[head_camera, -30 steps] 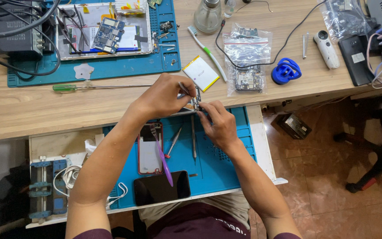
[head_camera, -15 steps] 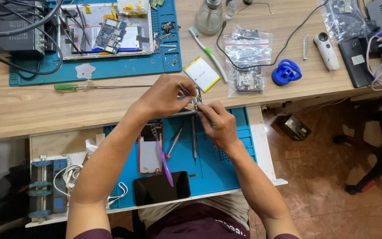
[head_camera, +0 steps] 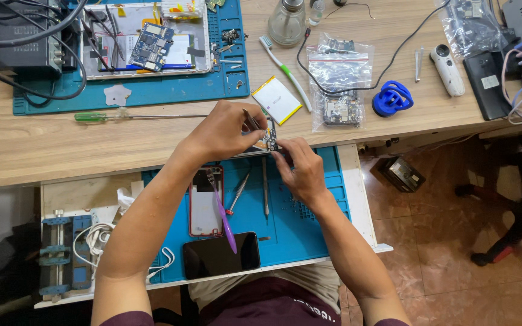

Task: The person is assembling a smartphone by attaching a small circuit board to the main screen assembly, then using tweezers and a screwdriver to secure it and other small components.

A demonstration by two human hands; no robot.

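My left hand (head_camera: 228,130) grips a thin pair of tweezers (head_camera: 252,120) whose tip points down onto a small circuit board (head_camera: 268,141). My right hand (head_camera: 300,169) pinches that board from its lower right edge and holds it just above the blue work mat (head_camera: 309,223). Below my hands an opened phone body (head_camera: 205,202) lies on the mat. A purple pry tool (head_camera: 225,217) rests across it, and a dark phone screen (head_camera: 220,255) lies nearer to me. Two slim metal tools (head_camera: 265,187) lie on the mat between my forearms.
On the wooden desk (head_camera: 61,148) lie a green-handled screwdriver (head_camera: 101,117), a flat battery (head_camera: 276,100), a toothbrush (head_camera: 282,63), bagged boards (head_camera: 338,81), a blue suction cup (head_camera: 392,98) and a second blue mat (head_camera: 152,90) with a tablet frame. A clamp jig (head_camera: 61,256) sits lower left.
Both hands stay on the small board; the tweezers shift only slightly. Nothing else has moved.
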